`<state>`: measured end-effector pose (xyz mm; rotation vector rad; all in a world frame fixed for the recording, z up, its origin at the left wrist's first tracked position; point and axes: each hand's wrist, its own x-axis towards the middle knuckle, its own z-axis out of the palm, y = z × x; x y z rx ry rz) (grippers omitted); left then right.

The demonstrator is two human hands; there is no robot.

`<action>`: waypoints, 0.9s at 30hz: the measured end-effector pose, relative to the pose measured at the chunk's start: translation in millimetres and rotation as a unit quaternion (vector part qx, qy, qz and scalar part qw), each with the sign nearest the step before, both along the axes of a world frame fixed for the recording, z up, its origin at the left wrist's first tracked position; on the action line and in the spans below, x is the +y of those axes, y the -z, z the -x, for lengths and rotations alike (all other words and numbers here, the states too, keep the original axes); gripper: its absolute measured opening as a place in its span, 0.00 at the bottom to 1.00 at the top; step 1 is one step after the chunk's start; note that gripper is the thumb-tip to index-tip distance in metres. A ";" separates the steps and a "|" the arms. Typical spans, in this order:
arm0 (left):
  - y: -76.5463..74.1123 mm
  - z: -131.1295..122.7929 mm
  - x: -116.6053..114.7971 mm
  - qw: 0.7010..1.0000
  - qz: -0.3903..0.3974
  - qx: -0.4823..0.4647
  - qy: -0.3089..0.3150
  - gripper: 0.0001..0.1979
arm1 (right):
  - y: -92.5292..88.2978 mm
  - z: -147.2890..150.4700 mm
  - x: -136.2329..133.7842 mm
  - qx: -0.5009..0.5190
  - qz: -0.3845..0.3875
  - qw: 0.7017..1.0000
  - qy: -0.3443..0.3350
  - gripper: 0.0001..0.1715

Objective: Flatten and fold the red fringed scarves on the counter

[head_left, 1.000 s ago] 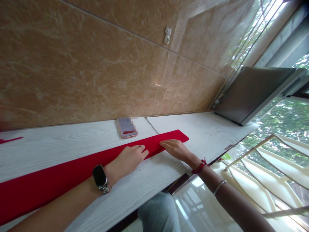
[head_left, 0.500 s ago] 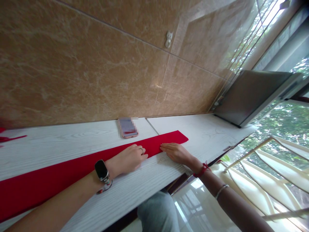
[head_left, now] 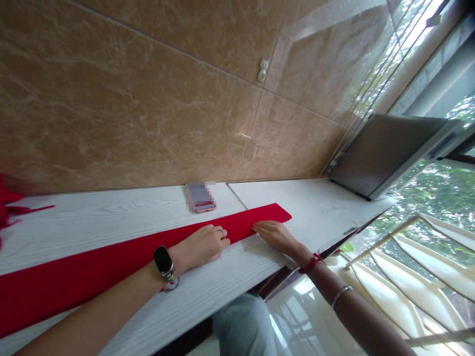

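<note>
A long folded strip of red cloth (head_left: 122, 254) runs across the white tabletop, from the left edge of the view to a slanted end on the right. My left hand (head_left: 204, 245), with a ring and a watch, has its fingers curled down on the near edge of the cloth; the fingertips are partly hidden. Close to the cloth's right end, my right hand (head_left: 276, 235) lies with its fingers stretched out over the near edge. Whether its thumb is under the fabric cannot be seen.
A phone (head_left: 200, 197) lies behind the cloth, near the tiled wall (head_left: 148, 109). Red tassel-like material (head_left: 9, 210) sits at the far left. A dark grey appliance (head_left: 382, 148) stands at the table's right end. Beyond the front edge is a pale slatted rack (head_left: 393, 277).
The view has shifted slightly, showing more of the red material at the far left. Both hands have moved a little to the right and stay on the cloth.
</note>
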<state>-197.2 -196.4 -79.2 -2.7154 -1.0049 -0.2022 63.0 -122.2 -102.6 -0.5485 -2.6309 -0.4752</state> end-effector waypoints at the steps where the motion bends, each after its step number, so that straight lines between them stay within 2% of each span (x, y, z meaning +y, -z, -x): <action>1: 2.8 -0.7 -0.2 1.000 -0.001 0.007 -0.001 0.08 | 0.7 -0.3 -1.3 -0.006 0.009 1.000 -0.002 0.16; 6: 9.8 0.0 0.9 0.999 0.009 -0.009 -0.036 0.11 | 2.7 0.0 -4.6 0.006 0.059 0.998 0.016 0.18; 10: 16.7 5.9 4.9 0.996 0.063 -0.035 -0.054 0.23 | -0.4 9.9 -7.9 0.020 0.124 0.991 0.053 0.21; 13: 19.9 9.0 7.4 0.990 0.123 -0.033 -0.060 0.24 | -3.4 23.6 -12.8 -0.021 0.191 0.976 0.102 0.27; 17: 16.1 8.6 7.2 0.987 0.145 -0.032 -0.063 0.23 | -4.7 29.8 -15.0 -0.095 0.254 0.954 0.126 0.31; 21: 12.0 8.5 6.5 0.986 0.157 -0.020 -0.058 0.22 | 0.0 2.8 -4.9 -0.107 0.265 0.943 0.169 0.31; 27: 17.2 11.6 8.3 0.988 0.145 -0.027 -0.043 0.22 | 14.4 -72.6 25.2 -0.091 0.216 0.921 0.311 0.29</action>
